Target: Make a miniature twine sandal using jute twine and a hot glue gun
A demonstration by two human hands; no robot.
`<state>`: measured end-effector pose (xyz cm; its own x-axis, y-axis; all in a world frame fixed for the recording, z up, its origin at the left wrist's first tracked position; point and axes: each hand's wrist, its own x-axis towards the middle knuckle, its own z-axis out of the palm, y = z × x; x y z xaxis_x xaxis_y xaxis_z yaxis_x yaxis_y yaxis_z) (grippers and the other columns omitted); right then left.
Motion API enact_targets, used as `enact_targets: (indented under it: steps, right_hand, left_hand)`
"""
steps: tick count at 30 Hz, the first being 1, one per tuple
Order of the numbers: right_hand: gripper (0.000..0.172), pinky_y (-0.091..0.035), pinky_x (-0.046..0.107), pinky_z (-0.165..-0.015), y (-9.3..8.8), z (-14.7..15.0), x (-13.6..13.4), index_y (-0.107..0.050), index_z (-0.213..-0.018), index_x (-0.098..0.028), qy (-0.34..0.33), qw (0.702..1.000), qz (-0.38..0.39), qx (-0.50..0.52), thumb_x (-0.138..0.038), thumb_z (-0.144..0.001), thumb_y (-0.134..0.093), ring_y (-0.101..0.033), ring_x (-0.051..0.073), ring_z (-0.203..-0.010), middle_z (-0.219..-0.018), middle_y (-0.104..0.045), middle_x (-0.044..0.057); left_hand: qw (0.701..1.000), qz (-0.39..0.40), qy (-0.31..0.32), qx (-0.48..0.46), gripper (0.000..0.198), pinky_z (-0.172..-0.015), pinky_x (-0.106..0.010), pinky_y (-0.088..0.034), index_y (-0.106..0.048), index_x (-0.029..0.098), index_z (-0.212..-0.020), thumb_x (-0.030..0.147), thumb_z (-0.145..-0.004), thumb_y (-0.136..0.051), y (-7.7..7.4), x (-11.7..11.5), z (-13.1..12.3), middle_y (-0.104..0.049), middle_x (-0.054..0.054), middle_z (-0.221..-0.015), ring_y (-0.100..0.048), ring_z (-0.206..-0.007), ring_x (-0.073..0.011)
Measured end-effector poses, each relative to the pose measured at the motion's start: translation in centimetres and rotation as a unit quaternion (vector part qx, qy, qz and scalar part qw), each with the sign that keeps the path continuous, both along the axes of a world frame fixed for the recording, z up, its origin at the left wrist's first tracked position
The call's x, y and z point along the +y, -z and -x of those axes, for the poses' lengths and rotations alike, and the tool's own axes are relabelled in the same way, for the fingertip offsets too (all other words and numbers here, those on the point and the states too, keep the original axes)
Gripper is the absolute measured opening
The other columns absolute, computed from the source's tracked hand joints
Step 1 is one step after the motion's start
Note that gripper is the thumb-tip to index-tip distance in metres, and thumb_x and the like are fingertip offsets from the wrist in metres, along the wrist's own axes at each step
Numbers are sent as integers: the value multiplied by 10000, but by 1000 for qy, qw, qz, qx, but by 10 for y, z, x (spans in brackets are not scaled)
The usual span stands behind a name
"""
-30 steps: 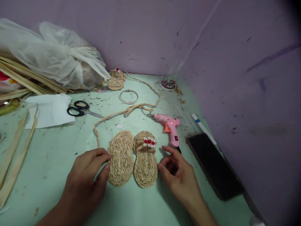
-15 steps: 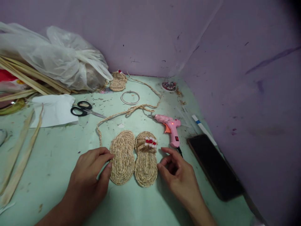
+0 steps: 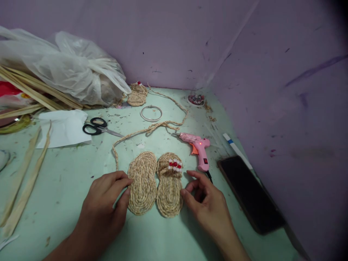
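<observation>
Two woven straw slipper soles lie flat side by side in front of me. The left woven sole (image 3: 142, 185) is plain. The right woven slipper (image 3: 170, 195) carries a braided strap with red and white beads (image 3: 175, 165). My left hand (image 3: 107, 203) rests at the plain sole's left edge, index finger and thumb apart, fingertips touching the rim. At the strapped slipper's right edge, my right hand (image 3: 205, 199) has its thumb against the side, its index finger held away and its other fingers loosely curled. Neither hand grips anything.
Beyond the soles lie a braided straw cord (image 3: 152, 127), scissors (image 3: 99, 127), a metal ring (image 3: 151, 113) and a lit pink glue gun (image 3: 199, 148). A phone (image 3: 250, 194) lies right; plastic bag (image 3: 78, 69), straw strips (image 3: 29, 181) left; small slipper (image 3: 137, 95) behind.
</observation>
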<state>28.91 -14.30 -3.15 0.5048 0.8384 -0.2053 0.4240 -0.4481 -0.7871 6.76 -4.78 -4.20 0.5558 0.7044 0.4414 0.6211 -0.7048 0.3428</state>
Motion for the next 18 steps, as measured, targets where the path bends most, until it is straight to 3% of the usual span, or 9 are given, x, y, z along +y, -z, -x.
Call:
enact_targets:
  steps: [11,18]
  right_hand:
    - [394,-392,253,-497,-2,3,1,-539,-1100,-225,-17,998,30,-61,-300,-715,-586,-499,116,-488,-708,-602,-30]
    - [387,-407,257,-488,-2,2,1,-556,-1073,-223,-3,999,24,-42,-342,-708,-603,-499,122,-482,-687,-601,-31]
  left_hand:
    - [1000,-4,6,-5,155,-742,-403,-472,-576,194,-965,190,-836,-491,-1,-1,1,-592,-78,-960,-575,-867,-233]
    - [1000,-5,4,-1,140,-741,-397,-469,-593,175,-931,174,-828,-497,0,-1,0,-599,-85,-942,-580,-854,-231]
